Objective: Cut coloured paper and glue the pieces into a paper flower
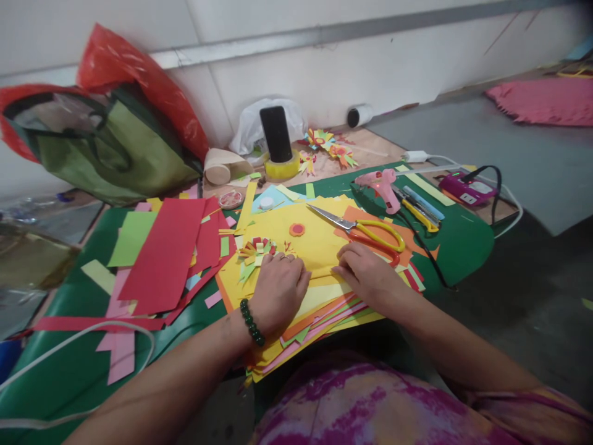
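My left hand (281, 289), with a green bead bracelet (252, 322) at its wrist, is closed at the near edge of a yellow paper sheet (324, 247). My right hand (370, 277) has curled fingers on the same sheet's right part, thumb and forefinger together. A fold or edge in the yellow paper runs between the two hands. Fringed paper pieces (252, 256) lie just beyond my left knuckles. A small orange-and-red paper flower (297, 230) rests flat on the sheet. Scissors with yellow and orange handles (377, 235) lie beside my right fingers, blades pointing left.
Red paper sheets (162, 253) and coloured strips cover the left side. A pink glue gun (382, 187), a yellow cutter (419, 213) and a purple power socket (467, 188) sit at right. A phone (276, 133) leans behind yellow tape (282, 165). A green bag (111, 148) stands back left.
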